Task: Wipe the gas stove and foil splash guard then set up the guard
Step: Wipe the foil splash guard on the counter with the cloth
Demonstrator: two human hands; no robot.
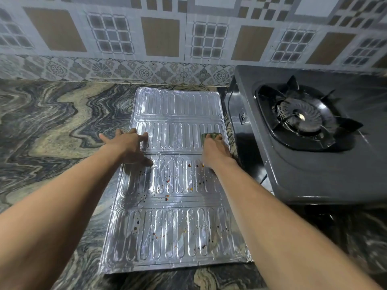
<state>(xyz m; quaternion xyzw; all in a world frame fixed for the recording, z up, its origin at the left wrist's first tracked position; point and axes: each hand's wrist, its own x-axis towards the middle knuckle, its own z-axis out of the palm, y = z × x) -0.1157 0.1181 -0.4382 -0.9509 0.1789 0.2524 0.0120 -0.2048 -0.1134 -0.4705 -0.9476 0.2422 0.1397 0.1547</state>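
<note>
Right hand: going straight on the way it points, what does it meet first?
Only the far panel of the foil splash guard lies ahead of the right hand and its green pad; beyond that, probably the tiled wall. The gas stove sits to the right.

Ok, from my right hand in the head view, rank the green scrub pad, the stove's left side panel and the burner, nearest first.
1. The green scrub pad, held under the right hand, on the foil guard.
2. The stove's left side panel, just to the right.
3. The burner, farther right on the stove top.
</note>
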